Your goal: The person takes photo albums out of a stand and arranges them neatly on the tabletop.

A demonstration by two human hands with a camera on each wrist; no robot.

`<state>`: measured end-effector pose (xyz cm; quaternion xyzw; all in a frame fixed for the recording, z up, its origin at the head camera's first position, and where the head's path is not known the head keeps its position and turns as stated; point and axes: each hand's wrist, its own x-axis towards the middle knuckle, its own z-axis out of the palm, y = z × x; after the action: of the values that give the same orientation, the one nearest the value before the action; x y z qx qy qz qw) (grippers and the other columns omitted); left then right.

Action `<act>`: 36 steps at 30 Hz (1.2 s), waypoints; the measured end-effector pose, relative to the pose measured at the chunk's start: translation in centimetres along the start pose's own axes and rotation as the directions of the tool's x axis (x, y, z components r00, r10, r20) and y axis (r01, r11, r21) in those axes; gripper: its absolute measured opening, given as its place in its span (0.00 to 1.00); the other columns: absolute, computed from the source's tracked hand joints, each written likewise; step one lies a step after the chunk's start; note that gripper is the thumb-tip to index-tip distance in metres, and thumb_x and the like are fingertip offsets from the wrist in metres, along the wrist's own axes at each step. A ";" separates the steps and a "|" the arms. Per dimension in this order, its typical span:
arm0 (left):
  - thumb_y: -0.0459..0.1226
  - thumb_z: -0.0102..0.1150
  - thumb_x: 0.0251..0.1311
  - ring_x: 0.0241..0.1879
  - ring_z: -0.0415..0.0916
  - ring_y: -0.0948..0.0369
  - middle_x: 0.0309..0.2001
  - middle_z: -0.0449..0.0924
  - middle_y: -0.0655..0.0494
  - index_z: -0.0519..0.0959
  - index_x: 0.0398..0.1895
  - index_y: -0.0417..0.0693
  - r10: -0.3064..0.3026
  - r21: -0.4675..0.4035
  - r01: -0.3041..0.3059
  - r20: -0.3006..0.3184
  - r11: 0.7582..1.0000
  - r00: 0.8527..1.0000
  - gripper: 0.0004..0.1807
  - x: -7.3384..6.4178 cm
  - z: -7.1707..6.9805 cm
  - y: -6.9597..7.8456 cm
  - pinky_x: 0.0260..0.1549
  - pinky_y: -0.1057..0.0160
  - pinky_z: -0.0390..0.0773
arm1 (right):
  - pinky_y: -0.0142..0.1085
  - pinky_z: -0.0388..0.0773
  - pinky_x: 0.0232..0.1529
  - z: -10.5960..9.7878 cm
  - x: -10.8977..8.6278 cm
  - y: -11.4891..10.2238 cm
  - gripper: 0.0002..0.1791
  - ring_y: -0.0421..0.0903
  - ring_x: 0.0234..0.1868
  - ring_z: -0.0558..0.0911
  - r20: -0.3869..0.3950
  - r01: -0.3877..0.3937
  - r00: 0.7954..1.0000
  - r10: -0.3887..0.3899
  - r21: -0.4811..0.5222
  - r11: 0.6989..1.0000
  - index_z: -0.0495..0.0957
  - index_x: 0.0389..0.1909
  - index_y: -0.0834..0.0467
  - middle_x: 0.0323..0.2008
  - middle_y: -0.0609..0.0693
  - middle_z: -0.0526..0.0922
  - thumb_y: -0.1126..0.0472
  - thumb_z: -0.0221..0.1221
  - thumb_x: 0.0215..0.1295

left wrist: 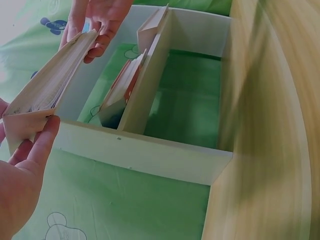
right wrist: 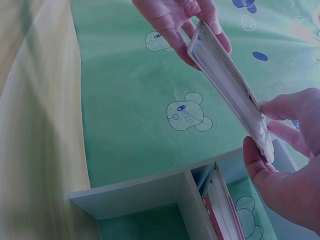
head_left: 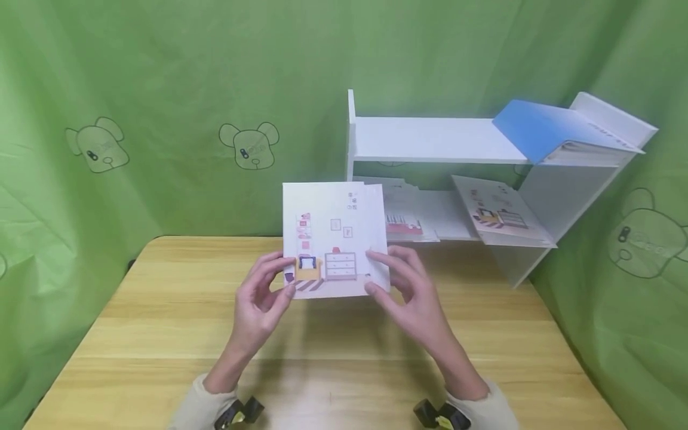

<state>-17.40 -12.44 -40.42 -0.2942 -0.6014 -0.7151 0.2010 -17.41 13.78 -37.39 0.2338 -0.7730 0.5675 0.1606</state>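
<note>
Both hands hold up a white square book [head_left: 330,206] above the table, its cover printed with a yellow armchair, a drawer chest and small picture frames. My left hand [head_left: 262,298] pinches its left edge between thumb and fingers. At the right edge, my right hand [head_left: 412,292] grips it near the lower corner, thumb on the cover. From the right wrist view, the pages of the book [right wrist: 227,82] show along one side between the covers. The left wrist view shows my left hand [left wrist: 25,185] at one end and my right hand [left wrist: 102,22] at the other.
Behind and right stands a white two-tier shelf [head_left: 424,137]. A blue-covered book [head_left: 559,128] leans on its upper board. Below, a similar illustrated book [head_left: 500,212] leans right, and several others [head_left: 400,209] stand left. The wooden table [head_left: 333,370] meets a green curtain [head_left: 177,197].
</note>
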 end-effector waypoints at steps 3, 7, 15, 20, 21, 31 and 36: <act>0.16 0.53 0.51 0.56 0.68 0.43 0.56 0.65 0.35 0.70 0.55 0.29 0.013 0.010 -0.013 -0.006 1.000 1.000 0.24 0.1 -0.3 0.1 0.45 0.49 0.80 | 0.37 0.78 0.52 0.3 0.3 -0.1 0.27 0.44 0.54 0.72 0.005 0.001 1.000 -0.001 0.015 1.000 0.76 0.57 0.46 0.55 0.46 0.67 0.66 0.66 0.55; 0.16 0.53 0.51 0.55 0.69 0.43 0.55 0.66 0.34 0.71 0.54 0.28 0.031 0.020 -0.030 -0.014 0.999 0.999 0.24 0.1 -0.6 0.2 0.45 0.50 0.80 | 0.36 0.79 0.51 0.8 0.5 -0.1 0.27 0.43 0.54 0.73 0.008 -0.001 1.000 0.000 0.013 1.000 0.76 0.57 0.46 0.55 0.46 0.67 0.65 0.67 0.55; 0.16 0.52 0.51 0.56 0.69 0.43 0.55 0.65 0.34 0.70 0.54 0.28 0.040 0.032 -0.040 -0.019 0.999 0.999 0.23 0.2 -1.5 0.5 0.45 0.50 0.80 | 0.37 0.80 0.50 1.6 0.9 0.0 0.26 0.44 0.54 0.73 0.012 0.006 1.000 -0.007 0.021 1.000 0.76 0.56 0.44 0.55 0.45 0.68 0.63 0.67 0.56; 0.15 0.52 0.51 0.55 0.69 0.43 0.54 0.65 0.33 0.70 0.54 0.27 0.041 0.035 -0.041 -0.014 0.999 0.999 0.23 0.1 -2.0 0.7 0.45 0.50 0.80 | 0.37 0.80 0.50 2.0 1.1 0.0 0.26 0.46 0.53 0.73 0.024 0.021 0.999 -0.022 0.031 0.999 0.76 0.57 0.47 0.55 0.47 0.68 0.63 0.67 0.56; 0.15 0.52 0.51 0.55 0.69 0.44 0.54 0.65 0.33 0.70 0.54 0.27 0.041 0.036 -0.041 -0.014 0.999 0.999 0.23 0.1 -2.1 0.7 0.46 0.50 0.80 | 0.37 0.79 0.51 2.1 1.1 0.0 0.26 0.46 0.53 0.73 0.027 0.024 0.999 -0.025 0.034 0.999 0.76 0.57 0.47 0.55 0.47 0.68 0.63 0.67 0.56; 0.15 0.51 0.50 0.55 0.69 0.43 0.54 0.65 0.33 0.69 0.54 0.26 0.051 0.046 -0.049 -0.030 0.998 0.998 0.24 0.3 -2.8 0.7 0.45 0.50 0.80 | 0.37 0.78 0.52 3.0 1.5 -0.1 0.27 0.45 0.54 0.73 0.027 0.027 0.999 -0.028 0.061 0.998 0.76 0.57 0.45 0.55 0.46 0.68 0.65 0.67 0.55; 0.15 0.51 0.50 0.56 0.69 0.43 0.55 0.65 0.33 0.69 0.53 0.26 0.048 0.060 -0.046 -0.033 0.997 0.998 0.23 0.3 -3.2 0.9 0.46 0.51 0.80 | 0.38 0.79 0.51 3.5 1.8 -0.9 0.27 0.48 0.53 0.73 0.030 0.033 0.999 -0.035 0.057 0.998 0.76 0.57 0.51 0.55 0.50 0.68 0.67 0.66 0.55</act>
<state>-17.63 -15.69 -39.89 -0.2899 -0.6118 -0.6969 0.2365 -18.34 9.92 -36.79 0.2602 -0.7550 0.5825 0.1514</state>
